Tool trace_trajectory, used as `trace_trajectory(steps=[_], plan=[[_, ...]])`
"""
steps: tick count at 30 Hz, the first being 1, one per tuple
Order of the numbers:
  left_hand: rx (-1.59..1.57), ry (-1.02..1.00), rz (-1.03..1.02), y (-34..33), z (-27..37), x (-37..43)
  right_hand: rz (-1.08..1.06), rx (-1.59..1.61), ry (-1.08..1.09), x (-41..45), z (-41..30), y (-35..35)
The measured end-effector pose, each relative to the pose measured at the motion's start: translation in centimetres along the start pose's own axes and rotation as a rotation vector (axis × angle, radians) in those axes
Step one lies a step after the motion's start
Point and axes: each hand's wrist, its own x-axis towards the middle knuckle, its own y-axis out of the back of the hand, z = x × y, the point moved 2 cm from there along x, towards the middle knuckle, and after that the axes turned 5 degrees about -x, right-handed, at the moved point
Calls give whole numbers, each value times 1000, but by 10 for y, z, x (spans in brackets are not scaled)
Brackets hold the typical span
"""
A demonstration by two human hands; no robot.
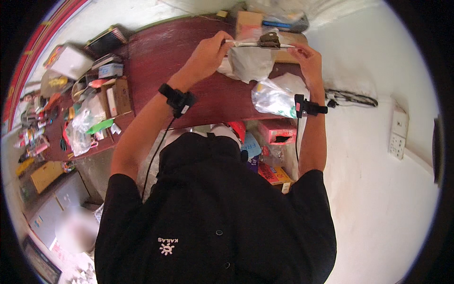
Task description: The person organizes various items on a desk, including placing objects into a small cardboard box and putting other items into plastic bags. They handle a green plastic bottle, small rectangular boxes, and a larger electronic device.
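Observation:
My left hand (214, 49) and my right hand (308, 58) are raised above the far side of a dark red table (159, 67). Between them a thin white edge (244, 43) is stretched taut, with each hand pinching one end. It looks like the rim of a white bag (252, 64), whose body shows just below; blur leaves their link unclear. A dark brown object (269, 40), perhaps a clip, sits on this edge nearer my right hand. A shiny clear plastic bag (273, 97) lies on the table below my right hand. Black straps with small devices circle both wrists.
Cardboard boxes (249, 23) and a blue-and-black item (283, 25) stand at the back. A black cable (351, 97) runs along the right wall. Cluttered boxes, plastic bags and scissors (63, 143) fill the left side. Below the table edge sits a pink-red box (278, 131).

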Motion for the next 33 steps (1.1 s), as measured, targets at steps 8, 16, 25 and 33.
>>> trace_trajectory(steps=[8,16,25,33], plan=[[-55,103,186,116,-47,-145,-183,-101,86,-22,-68,-157],[-82,281,363,201,-107,-318,-428,30,167,-85,-141,-338],[-16,503,546,277,-150,-477,-699,32,225,-158,-219,-489],[-36,480,610,306,-194,-511,-669,-175,605,-197,-238,-546]])
